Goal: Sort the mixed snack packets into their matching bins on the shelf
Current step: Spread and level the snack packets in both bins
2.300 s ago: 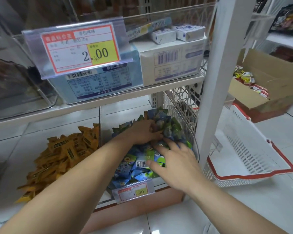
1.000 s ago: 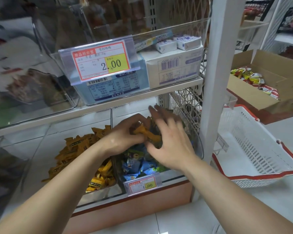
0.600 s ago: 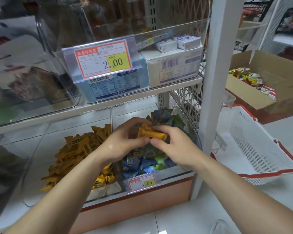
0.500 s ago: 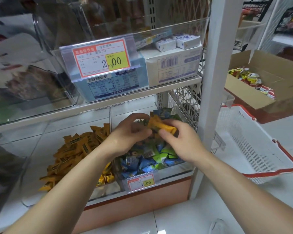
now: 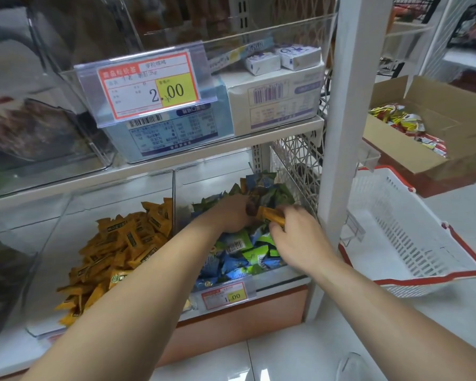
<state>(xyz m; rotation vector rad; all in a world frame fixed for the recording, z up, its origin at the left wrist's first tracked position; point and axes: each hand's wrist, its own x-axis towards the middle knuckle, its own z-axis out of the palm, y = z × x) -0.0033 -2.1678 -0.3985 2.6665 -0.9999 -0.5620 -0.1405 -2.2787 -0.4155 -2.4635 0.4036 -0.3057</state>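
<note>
Orange packet (image 5: 270, 215) spans left hand (image 5: 231, 213) and right hand (image 5: 300, 237), each pinching one end.

Plastic, foil and card
We see clear glossy plastic bins (image 5: 204, 177), shiny crinkled packets (image 5: 245, 257), a matt cardboard box (image 5: 451, 105).
</note>
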